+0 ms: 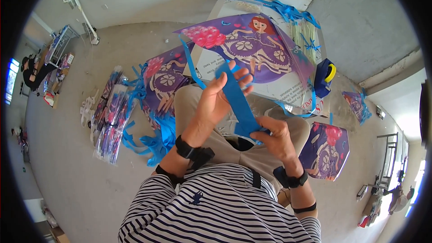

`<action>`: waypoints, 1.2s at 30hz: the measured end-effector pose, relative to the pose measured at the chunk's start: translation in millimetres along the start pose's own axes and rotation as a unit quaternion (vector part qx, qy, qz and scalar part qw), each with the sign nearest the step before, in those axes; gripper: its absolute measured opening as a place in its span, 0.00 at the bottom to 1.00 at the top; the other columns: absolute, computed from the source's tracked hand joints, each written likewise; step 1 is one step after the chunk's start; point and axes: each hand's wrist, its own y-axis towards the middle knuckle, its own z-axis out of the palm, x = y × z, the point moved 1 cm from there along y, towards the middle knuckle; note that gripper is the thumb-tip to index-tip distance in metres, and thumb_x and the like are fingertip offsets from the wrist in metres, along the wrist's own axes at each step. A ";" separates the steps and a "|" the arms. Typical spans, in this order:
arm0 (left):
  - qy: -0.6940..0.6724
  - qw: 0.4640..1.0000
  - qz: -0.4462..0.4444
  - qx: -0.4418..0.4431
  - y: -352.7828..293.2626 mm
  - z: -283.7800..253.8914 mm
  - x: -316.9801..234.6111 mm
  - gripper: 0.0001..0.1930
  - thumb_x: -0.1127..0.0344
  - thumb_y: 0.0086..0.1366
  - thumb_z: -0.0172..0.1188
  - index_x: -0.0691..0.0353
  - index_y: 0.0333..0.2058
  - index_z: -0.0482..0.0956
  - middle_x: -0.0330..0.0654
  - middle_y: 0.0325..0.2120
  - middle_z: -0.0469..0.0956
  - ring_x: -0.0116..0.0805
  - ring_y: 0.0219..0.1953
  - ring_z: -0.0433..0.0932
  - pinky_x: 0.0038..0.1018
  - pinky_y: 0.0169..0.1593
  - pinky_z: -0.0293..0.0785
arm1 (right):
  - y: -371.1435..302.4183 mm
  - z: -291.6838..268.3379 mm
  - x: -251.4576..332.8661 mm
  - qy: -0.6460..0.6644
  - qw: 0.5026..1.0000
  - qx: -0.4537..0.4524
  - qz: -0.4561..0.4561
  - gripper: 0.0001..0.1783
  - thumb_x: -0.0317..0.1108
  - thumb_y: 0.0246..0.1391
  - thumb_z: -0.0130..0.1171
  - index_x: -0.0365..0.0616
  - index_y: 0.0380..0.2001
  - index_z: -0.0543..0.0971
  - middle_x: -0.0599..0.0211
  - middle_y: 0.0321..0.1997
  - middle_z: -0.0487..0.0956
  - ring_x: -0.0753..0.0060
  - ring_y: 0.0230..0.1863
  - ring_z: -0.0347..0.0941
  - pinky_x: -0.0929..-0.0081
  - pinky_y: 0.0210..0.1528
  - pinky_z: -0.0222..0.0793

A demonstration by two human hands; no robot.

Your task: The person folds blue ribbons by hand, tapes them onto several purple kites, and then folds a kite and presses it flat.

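Observation:
A wide blue ribbon strip [238, 101] stretches between my hands above my lap. It lies across the fingers of my left hand [216, 99], which is palm up with the fingers loosely curled and the thumb at the ribbon's edge. Lower down, my right hand [277, 137] pinches the ribbon's folded end between thumb and fingers. Just beyond them, a purple kite [252, 47] printed with a red-haired princess and pink balloons rests on a white cardboard box [209, 63]. A narrow blue tail [191, 65] hangs from the kite's left corner.
Left of my knee lie more printed kites [164, 78], tangled blue ribbons [157, 146] and plastic-wrapped bundles [110, 123]. A navy and yellow tape dispenser [325, 77] is at the box's right edge. Another kite [326, 150] lies right of my knee. More blue ribbons [288, 11] top the box.

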 end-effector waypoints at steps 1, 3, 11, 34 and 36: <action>-0.018 1.000 0.012 -0.009 7.3 -3.0 -7.7 0.27 0.57 0.69 0.60 0.60 0.62 0.65 0.51 0.54 0.75 0.47 0.55 0.77 0.46 0.60 0.72 | -5.5 -0.4 -12.9 -0.037 0.999 -0.020 0.008 0.10 0.22 0.45 0.66 0.36 0.34 0.80 0.63 0.25 0.76 0.81 0.28 0.70 0.76 0.32 0.67; 0.029 0.999 0.020 0.001 13.9 -2.4 -22.8 0.27 0.58 0.69 0.61 0.62 0.61 0.67 0.50 0.50 0.78 0.47 0.52 0.79 0.45 0.58 0.74 | -13.4 1.1 -39.1 -0.071 0.997 -0.040 0.011 0.09 0.22 0.45 0.66 0.36 0.33 0.80 0.64 0.24 0.76 0.80 0.27 0.70 0.75 0.32 0.67; 0.198 0.977 0.017 0.072 5.3 21.5 -24.7 0.20 0.55 0.75 0.50 0.67 0.50 0.77 0.41 0.26 0.77 0.31 0.28 0.74 0.34 0.41 0.72 | -23.8 8.3 -112.7 -0.054 0.989 -0.068 0.117 0.08 0.25 0.44 0.68 0.37 0.29 0.80 0.63 0.20 0.75 0.79 0.25 0.69 0.74 0.29 0.65; 0.359 0.902 -0.228 0.072 -22.1 44.7 27.4 0.11 0.63 0.69 0.52 0.59 0.27 0.73 0.32 0.18 0.70 0.17 0.19 0.65 0.19 0.23 0.57 | 29.7 -29.3 52.3 -0.176 0.957 -0.154 -0.173 0.22 0.21 0.35 0.67 0.40 0.41 0.81 0.64 0.40 0.72 0.67 0.40 0.70 0.73 0.44 0.68; 0.364 0.902 -0.223 0.067 -21.6 43.1 28.7 0.10 0.65 0.68 0.52 0.59 0.26 0.73 0.32 0.17 0.70 0.18 0.19 0.65 0.19 0.23 0.57 | 28.6 -27.9 47.4 -0.185 0.957 -0.154 -0.163 0.21 0.21 0.35 0.67 0.40 0.39 0.81 0.64 0.39 0.72 0.65 0.39 0.71 0.72 0.44 0.68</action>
